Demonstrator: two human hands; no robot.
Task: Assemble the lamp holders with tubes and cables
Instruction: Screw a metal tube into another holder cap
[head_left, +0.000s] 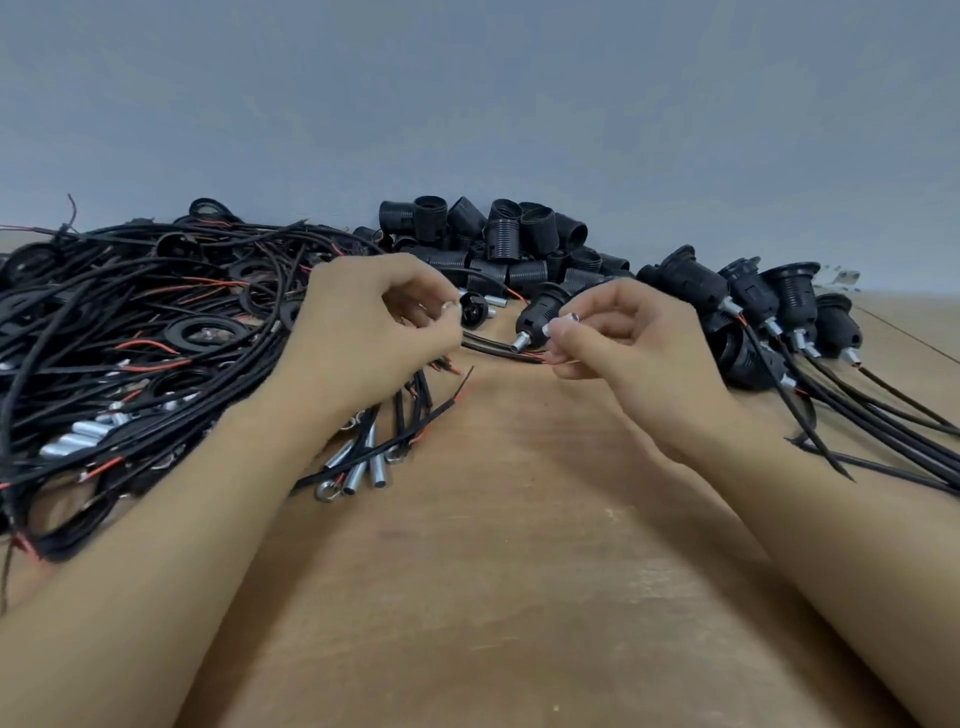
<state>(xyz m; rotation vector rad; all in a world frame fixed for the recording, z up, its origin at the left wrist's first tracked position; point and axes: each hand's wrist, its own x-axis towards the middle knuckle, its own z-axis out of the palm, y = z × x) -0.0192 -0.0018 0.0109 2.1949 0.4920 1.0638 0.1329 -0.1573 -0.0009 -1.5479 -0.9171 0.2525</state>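
My left hand hovers over the wooden table with fingers curled, pinching the end of a black cable. That cable runs rightward to my right hand, which pinches a short silver tube between thumb and fingertips. Thin red wire ends show just below those fingertips. A black lamp holder with a metal tube in its base lies between the hands. A small black holder cap sits just past my left fingertips.
A tangle of black and red cables with rings fills the left. Loose silver tubes lie near my left wrist. Threaded black holder shells are piled at the back. Holders with cables attached lie at the right.
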